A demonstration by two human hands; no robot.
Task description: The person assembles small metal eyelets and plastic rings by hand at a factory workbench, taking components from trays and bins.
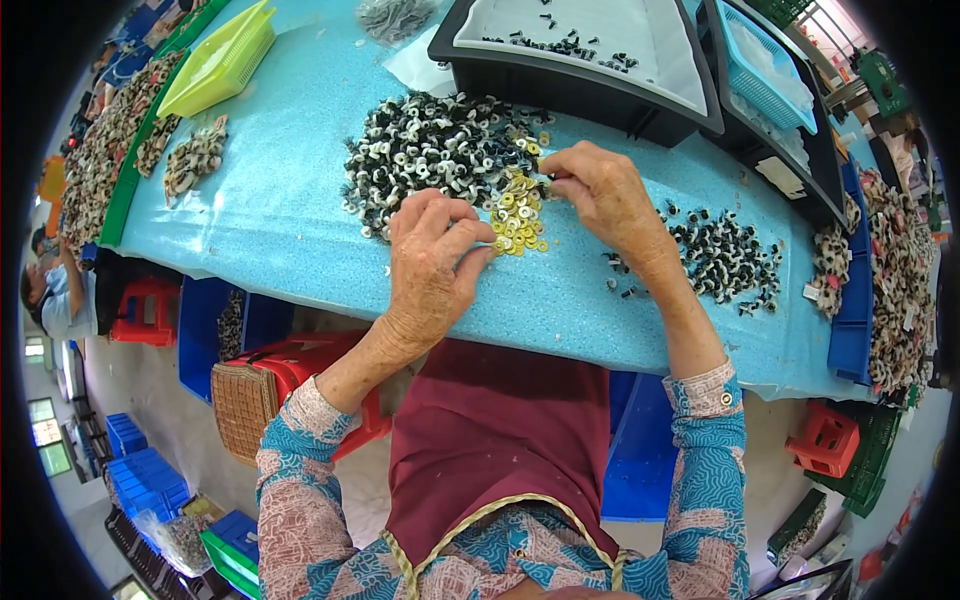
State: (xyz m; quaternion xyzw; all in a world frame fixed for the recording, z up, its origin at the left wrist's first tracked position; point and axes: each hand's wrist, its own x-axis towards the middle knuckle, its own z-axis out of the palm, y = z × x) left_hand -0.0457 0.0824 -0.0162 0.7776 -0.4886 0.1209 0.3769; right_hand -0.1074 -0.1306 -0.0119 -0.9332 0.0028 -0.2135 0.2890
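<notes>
A heap of small black parts and white rings [415, 150] lies on the blue tabletop. Yellow ring-shaped washers [518, 215] are spread along its right side. My left hand [432, 255] rests at the near edge of the heap, beside the washers. Its thumb and forefinger are pinched together, and whatever they hold is too small to name. Across the washers, my right hand [605, 195] also pinches, with a tiny dark bit showing at its fingertips. Right of that forearm lies a second pile of black-and-white small parts [725, 255].
A black tray [590, 95] with a white liner and scattered black pieces stands behind the heap. Beside it are a black bin [775, 150] and a light-blue basket [765, 70]. A yellow-green basket [220, 65] sits far left. Red stools [330, 365] stand below the table.
</notes>
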